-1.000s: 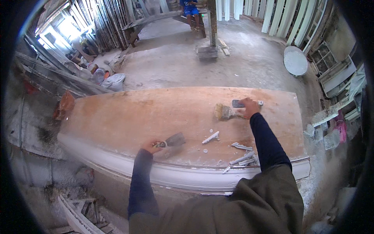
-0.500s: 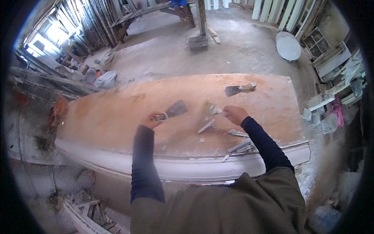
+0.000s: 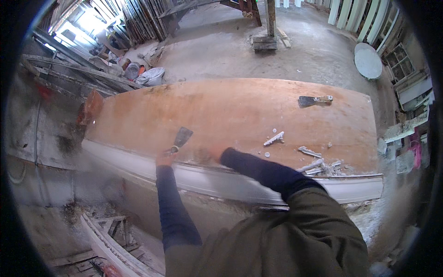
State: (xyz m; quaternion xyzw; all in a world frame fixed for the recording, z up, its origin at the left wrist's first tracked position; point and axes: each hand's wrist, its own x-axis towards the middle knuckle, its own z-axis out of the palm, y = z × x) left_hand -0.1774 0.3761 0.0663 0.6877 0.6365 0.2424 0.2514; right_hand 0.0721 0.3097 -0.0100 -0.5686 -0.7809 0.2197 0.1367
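Note:
My left hand [image 3: 166,158] is closed around the handle of a putty knife [image 3: 183,137], its dark wide blade pointing away from me over the brown board [image 3: 221,106]. Close to its right, my right hand [image 3: 216,153] is low at the board's near edge, smeared by motion. A blurred pale shape at its fingers matches the brush seen more plainly half a second ago. Along that edge runs a long white moulding [image 3: 240,181], partly covered by my right sleeve. A second putty knife [image 3: 314,100] lies untouched at the far right.
White broken scraps [image 3: 318,166] lie on the board's right side, with a loose strip [image 3: 275,138] farther left. A wooden post [image 3: 271,27] stands beyond the board. A slatted white frame [image 3: 108,249] is at lower left, and sacks [image 3: 150,76] sit at far left.
My right hand has swept left and nearer, from beside the scraps to the moulding. My left hand has come nearer too, its putty knife blade turned more away from me. The view has shifted left.

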